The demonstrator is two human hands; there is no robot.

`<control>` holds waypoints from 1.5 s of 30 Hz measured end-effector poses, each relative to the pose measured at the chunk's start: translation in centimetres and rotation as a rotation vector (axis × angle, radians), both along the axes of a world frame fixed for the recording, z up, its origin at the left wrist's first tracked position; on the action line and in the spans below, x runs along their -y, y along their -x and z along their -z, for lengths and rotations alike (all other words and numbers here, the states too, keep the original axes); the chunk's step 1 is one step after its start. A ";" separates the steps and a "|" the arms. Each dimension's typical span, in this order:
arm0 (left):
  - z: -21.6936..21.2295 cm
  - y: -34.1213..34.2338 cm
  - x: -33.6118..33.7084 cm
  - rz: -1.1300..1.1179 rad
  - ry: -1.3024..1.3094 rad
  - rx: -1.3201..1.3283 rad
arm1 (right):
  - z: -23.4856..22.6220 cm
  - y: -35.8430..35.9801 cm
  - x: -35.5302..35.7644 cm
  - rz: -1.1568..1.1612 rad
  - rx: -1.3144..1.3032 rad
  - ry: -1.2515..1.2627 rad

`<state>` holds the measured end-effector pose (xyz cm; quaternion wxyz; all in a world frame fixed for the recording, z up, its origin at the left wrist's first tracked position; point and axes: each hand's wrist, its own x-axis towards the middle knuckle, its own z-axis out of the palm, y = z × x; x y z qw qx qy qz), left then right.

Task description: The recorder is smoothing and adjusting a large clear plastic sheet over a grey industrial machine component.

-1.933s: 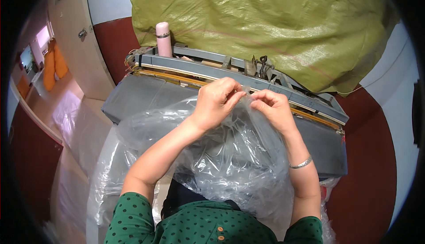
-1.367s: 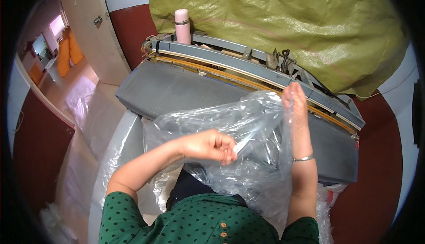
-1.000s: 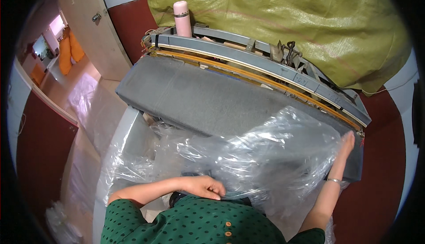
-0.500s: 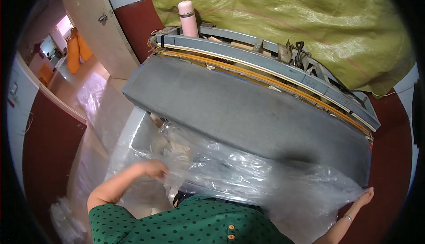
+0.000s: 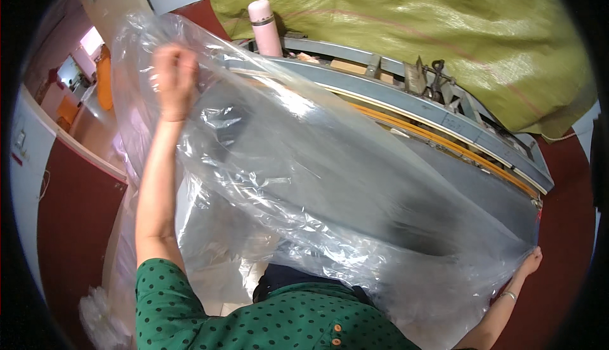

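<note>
A large sheet of clear plastic film (image 5: 304, 178) stretches between my two hands, hanging over a long grey padded board (image 5: 488, 178). My left hand (image 5: 176, 74), somewhat blurred, is raised at the far left, closed on the film near its edge, with loose folds around it. At the right end of the board my right hand (image 5: 531, 261) pinches the opposite corner of the film. The sheet slants from far left to near right, and the grey surface shows through it. Its near part droops in shiny wrinkles against my body.
Behind the board runs a grey metal frame (image 5: 406, 105) with orange strips (image 5: 444, 147). On it stand a pink bottle (image 5: 265, 29) and a metal clamp (image 5: 438, 80). A yellow-green tarp (image 5: 393, 13) covers the back. Bundled plastic (image 5: 101, 318) lies on the floor at left, near a doorway.
My left hand has swung up and away from my body, pulling the film over the left part of the board. The right hand has shifted slightly and still grips its corner.
</note>
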<state>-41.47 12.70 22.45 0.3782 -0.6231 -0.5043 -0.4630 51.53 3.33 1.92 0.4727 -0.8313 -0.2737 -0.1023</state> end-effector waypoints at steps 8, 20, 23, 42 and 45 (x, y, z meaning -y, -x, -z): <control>16.6 13.6 0.1 -0.548 1.034 0.179 | 2.3 -3.2 -1.6 -0.132 0.136 0.229; 18.7 11.6 -10.3 -0.244 0.885 0.360 | -0.4 4.5 -3.4 -0.160 0.172 0.090; 18.7 10.3 -10.6 -0.335 0.534 0.400 | -0.9 5.8 -3.9 -0.063 0.298 0.046; 20.1 -51.5 15.4 1.289 1.657 -0.119 | 0.4 3.3 -3.9 -0.276 -0.055 -0.191; 19.6 -49.9 13.9 1.457 2.004 0.032 | -0.2 3.7 -3.2 -0.315 -0.147 -0.190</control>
